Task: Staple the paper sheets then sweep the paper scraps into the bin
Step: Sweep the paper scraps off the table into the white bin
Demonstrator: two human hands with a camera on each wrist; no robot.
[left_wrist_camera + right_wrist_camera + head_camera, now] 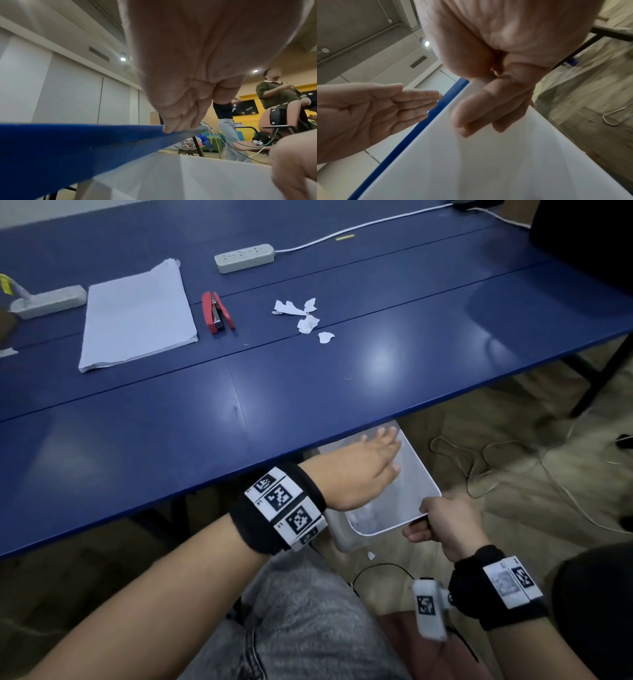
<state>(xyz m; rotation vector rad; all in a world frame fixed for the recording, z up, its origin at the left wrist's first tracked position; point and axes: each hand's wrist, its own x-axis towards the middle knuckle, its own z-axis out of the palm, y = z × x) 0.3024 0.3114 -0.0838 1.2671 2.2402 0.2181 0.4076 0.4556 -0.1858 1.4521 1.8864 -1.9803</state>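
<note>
head view: the blue desk (308, 392) carries the sheets (137, 313) at far left, a red stapler (217, 312) just right of them, and the scraps (305, 316) farther right. the white bin (411, 474) sits tilted under the desk's near edge, its rim gripped by the right hand (442, 522). the left hand (356, 470) hangs flat over the bin, fingers straight, holding nothing.

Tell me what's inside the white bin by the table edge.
Inside the white bin, crumpled whitish paper shows at the bottom. The left hand hovering above covers part of the inside; the right hand grips its near rim.
</note>
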